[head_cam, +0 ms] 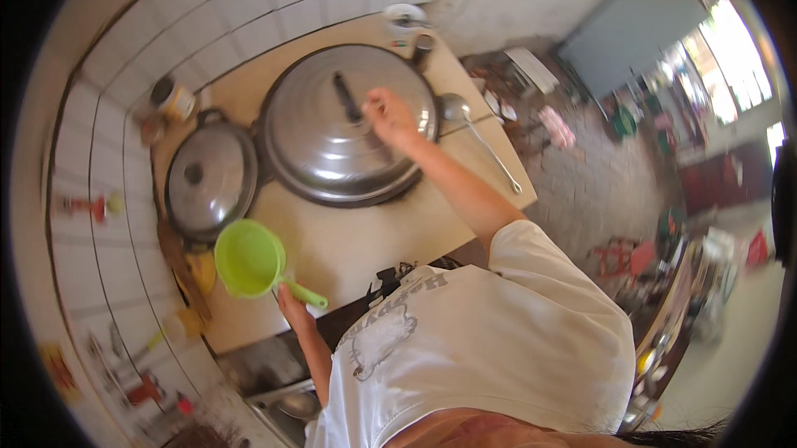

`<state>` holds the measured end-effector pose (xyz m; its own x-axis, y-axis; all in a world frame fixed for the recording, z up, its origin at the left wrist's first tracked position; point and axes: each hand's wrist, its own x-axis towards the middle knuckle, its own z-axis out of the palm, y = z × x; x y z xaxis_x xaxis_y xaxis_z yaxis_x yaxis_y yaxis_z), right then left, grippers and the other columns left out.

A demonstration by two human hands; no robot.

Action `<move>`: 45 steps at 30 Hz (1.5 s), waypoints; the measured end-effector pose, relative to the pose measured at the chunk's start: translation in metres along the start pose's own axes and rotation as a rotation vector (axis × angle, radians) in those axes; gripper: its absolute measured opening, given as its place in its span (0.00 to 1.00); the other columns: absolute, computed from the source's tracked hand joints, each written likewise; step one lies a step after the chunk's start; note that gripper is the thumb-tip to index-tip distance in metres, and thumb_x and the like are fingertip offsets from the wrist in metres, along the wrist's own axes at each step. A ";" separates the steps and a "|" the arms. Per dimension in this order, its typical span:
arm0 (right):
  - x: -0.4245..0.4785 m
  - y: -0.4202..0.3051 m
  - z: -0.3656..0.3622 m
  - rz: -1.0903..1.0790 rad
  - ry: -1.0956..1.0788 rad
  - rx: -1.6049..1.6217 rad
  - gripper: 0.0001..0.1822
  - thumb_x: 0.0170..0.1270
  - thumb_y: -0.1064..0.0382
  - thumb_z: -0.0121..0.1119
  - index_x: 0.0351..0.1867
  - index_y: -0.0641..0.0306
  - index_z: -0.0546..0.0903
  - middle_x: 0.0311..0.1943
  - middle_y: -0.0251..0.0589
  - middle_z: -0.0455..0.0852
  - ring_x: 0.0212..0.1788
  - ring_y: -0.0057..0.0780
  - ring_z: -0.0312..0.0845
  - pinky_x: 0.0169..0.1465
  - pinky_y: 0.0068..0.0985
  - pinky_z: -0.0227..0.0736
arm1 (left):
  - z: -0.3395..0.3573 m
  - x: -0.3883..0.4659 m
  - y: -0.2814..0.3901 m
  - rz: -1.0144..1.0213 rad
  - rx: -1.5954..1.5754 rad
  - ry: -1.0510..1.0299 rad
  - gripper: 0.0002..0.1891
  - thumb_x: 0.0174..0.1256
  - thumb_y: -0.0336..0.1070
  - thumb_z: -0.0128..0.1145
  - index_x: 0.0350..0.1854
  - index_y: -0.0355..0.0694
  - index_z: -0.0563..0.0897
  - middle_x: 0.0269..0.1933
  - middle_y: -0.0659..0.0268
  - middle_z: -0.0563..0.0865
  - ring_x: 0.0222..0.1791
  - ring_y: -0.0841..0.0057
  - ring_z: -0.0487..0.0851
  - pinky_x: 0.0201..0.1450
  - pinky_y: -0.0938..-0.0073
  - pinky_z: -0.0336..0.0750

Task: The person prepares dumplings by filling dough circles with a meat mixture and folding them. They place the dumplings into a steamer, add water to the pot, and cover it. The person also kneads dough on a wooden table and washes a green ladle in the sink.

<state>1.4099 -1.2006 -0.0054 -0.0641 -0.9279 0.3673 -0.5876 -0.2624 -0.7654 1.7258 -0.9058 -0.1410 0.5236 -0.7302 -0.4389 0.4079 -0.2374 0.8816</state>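
Note:
My left hand (295,311) grips the handle of a light green plastic dipper (249,259). The dipper's round bowl faces up, and I make out no contents in it. Over a large domed metal wok lid (308,127), my right hand (393,118) is half curled and somewhat blurred. Its fingertips are just right of the lid's black handle (346,97), not wrapped around it, and I see nothing in them. The lid covers a wide wok on the tan countertop (311,242). Left of it stands a smaller dark pot (212,177) with a metal lid.
A metal ladle (479,136) lies along the counter's right side. At the back stand a white bowl (405,17) and a dark jar (422,48). A labelled jar (173,99) sits by the tiled wall, and a wooden board (182,270) lies along the left edge.

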 end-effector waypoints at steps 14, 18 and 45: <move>-0.422 0.109 -0.273 0.655 0.001 -0.068 0.10 0.59 0.60 0.55 0.34 0.65 0.81 0.33 0.50 0.84 0.38 0.49 0.80 0.40 0.39 0.74 | 0.080 -0.058 -0.109 -0.364 0.839 -0.363 0.29 0.67 0.58 0.46 0.58 0.38 0.68 0.54 0.60 0.74 0.52 0.68 0.73 0.50 0.64 0.69; -0.521 0.111 -0.341 1.013 0.021 -0.205 0.12 0.59 0.58 0.55 0.33 0.64 0.83 0.32 0.51 0.84 0.39 0.51 0.79 0.43 0.42 0.73 | 0.168 -0.093 -0.159 -0.367 1.056 -0.689 0.26 0.67 0.56 0.46 0.56 0.38 0.70 0.50 0.61 0.75 0.48 0.69 0.73 0.46 0.65 0.69; -0.813 0.296 -0.694 1.561 0.881 -0.135 0.10 0.58 0.59 0.58 0.34 0.64 0.81 0.31 0.50 0.85 0.32 0.43 0.82 0.35 0.36 0.76 | 0.659 -0.505 -0.517 -0.104 1.770 -1.590 0.08 0.66 0.42 0.53 0.36 0.43 0.79 0.24 0.69 0.79 0.21 0.76 0.78 0.22 0.73 0.74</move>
<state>0.7281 -0.3402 -0.1642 -0.9064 0.1401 -0.3986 0.3780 0.6902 -0.6170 0.7576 -0.8370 -0.2607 -0.5443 -0.2145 -0.8110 -0.8349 0.2322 0.4990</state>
